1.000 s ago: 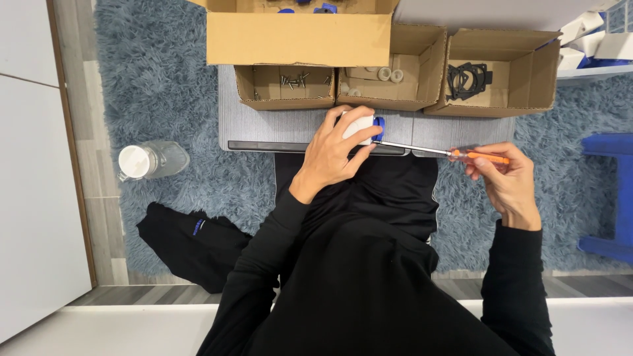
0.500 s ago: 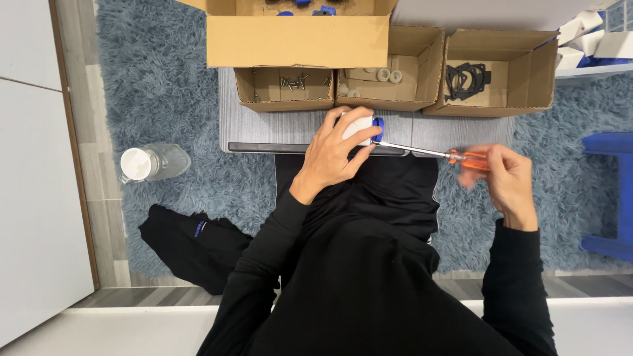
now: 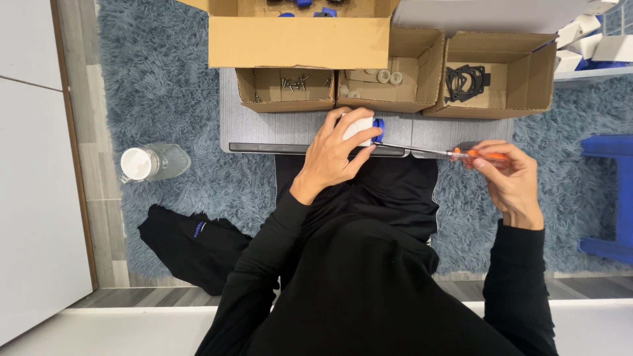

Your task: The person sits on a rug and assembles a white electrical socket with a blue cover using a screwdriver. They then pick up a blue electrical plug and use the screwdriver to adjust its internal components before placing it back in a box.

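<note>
Left hand grip: the left hand (image 3: pixel 336 153) is closed around a small white part with a blue fitting (image 3: pixel 361 128), fingers curled over its top, pressing it to the near edge of the tabletop (image 3: pixel 264 128).
Right hand grip: the right hand (image 3: pixel 506 177) pinches the orange handle of a screwdriver (image 3: pixel 455 153) between thumb and fingertips; the thin metal shaft runs left and its tip meets the blue fitting.
Held part: sits at the front middle of the grey tabletop, just above the person's lap.
Small left box: an open brown cardboard box (image 3: pixel 285 88) just behind the left hand, holding loose metal screws.
Middle box: an open brown cardboard box (image 3: pixel 390 78) beside it, with pale round rings inside.
Right box: a wider open cardboard box (image 3: pixel 491 76) with flat black gasket-like pieces.
Large box: a bigger cardboard box (image 3: pixel 300 36) behind the small left one, blue parts showing at its top.
White cartons: small white and blue packages (image 3: pixel 593 41) at the far right corner.
Floor: a clear plastic bottle with a white cap (image 3: pixel 153 163) lies on the shaggy blue-grey rug (image 3: pixel 171 86), left of the tabletop; a blue stool (image 3: pixel 610 191) stands at the right.
Change from earlier: the right hand has shifted slightly along the handle, fingers turned a little; the left hand and part have stayed put.
</note>
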